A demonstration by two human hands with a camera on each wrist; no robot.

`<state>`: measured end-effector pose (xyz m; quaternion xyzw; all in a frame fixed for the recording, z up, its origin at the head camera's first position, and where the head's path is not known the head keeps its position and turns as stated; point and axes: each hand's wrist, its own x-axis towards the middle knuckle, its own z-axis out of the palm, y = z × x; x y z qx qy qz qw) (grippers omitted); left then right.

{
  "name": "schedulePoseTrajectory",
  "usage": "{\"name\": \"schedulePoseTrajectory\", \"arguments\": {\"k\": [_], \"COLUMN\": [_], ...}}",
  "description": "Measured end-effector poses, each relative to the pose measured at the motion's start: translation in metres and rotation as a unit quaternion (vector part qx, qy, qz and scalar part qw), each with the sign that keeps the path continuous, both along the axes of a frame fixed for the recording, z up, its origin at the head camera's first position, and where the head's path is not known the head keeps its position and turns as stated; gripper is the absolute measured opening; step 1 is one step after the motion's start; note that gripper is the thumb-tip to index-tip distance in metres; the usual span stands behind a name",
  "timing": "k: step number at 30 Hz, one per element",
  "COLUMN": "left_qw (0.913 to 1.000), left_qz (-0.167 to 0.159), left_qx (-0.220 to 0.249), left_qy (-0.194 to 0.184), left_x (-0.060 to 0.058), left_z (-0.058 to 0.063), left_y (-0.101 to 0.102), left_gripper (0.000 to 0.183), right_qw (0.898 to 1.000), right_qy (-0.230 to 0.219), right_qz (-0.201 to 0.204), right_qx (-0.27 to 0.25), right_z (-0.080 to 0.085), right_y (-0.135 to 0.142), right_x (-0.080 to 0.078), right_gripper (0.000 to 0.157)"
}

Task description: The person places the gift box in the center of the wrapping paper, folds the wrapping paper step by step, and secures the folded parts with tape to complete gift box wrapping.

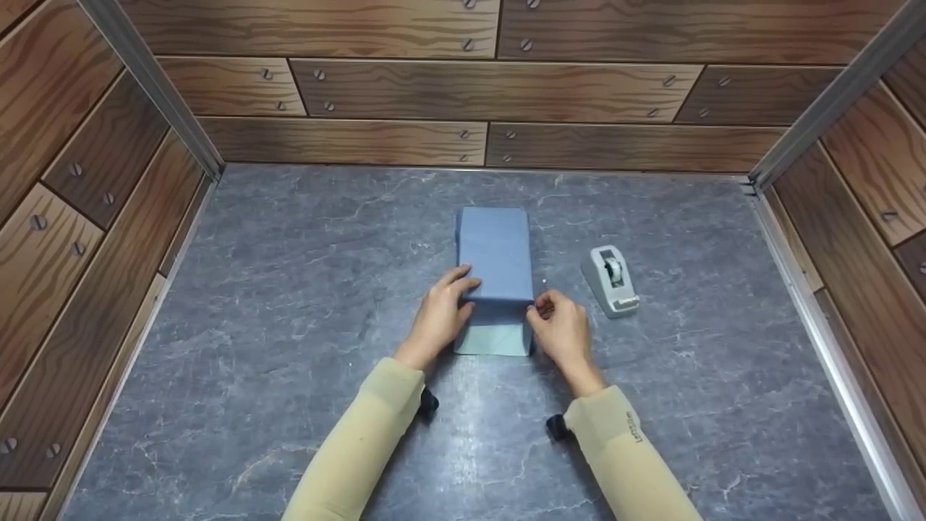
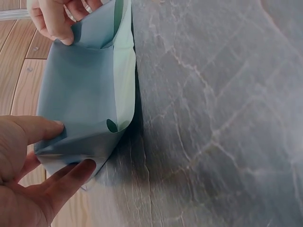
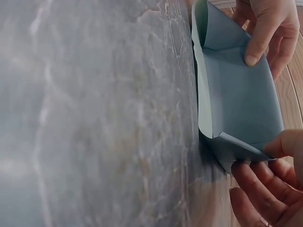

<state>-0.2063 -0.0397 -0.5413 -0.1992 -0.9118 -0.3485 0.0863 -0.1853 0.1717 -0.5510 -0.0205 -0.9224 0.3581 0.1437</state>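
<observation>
A box-shaped parcel wrapped in blue paper (image 1: 495,250) lies on the tabletop, its near end towards me. From that end a pale green flap (image 1: 493,340) of the paper's inner side spreads flat on the table. My left hand (image 1: 438,315) grips the parcel's near left corner, fingertips on its top and side, thumb on the end face (image 2: 80,90). At the near right corner my right hand (image 1: 563,325) pinches the blue paper between thumb and fingers. The side folds slant inward at both edges of the flap, as the right wrist view shows at the paper's corner (image 3: 232,146).
A light grey tape dispenser (image 1: 611,282) with a roll in it stands right of the parcel, beyond my right hand. The grey marbled tabletop (image 1: 325,239) is bounded by wood-patterned walls (image 1: 492,90) at the back and both sides, with metal rails (image 1: 832,354) along the edges.
</observation>
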Motion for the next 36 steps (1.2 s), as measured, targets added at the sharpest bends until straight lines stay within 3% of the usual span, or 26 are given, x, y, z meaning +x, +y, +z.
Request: {"name": "schedulePoseTrajectory", "arguments": {"k": [7, 20, 29, 36], "left_qw": [0.9999, 0.9999, 0.9999, 0.9995], "left_qz": [-0.002, 0.005, 0.006, 0.006], "left_qx": [0.001, 0.005, 0.009, 0.009], "left_qy": [-0.012, -0.008, -0.011, -0.029], "left_x": [-0.001, 0.000, -0.002, -0.001], "left_z": [0.001, -0.001, 0.001, 0.002], "left_y": [0.000, 0.000, 0.001, 0.002], "left_gripper": [0.035, 0.035, 0.035, 0.037], "right_qw": [1.000, 0.999, 0.999, 0.998], "right_qy": [-0.010, 0.006, 0.024, -0.012], "right_qz": [-0.007, 0.024, 0.035, 0.023], "right_qx": [0.001, -0.045, -0.031, -0.049], "right_z": [0.001, -0.003, -0.001, 0.003], "right_y": [-0.001, 0.002, 0.004, 0.004], "right_x": [0.000, 0.007, 0.006, 0.010], "right_gripper": [0.009, 0.007, 0.006, 0.007]}}
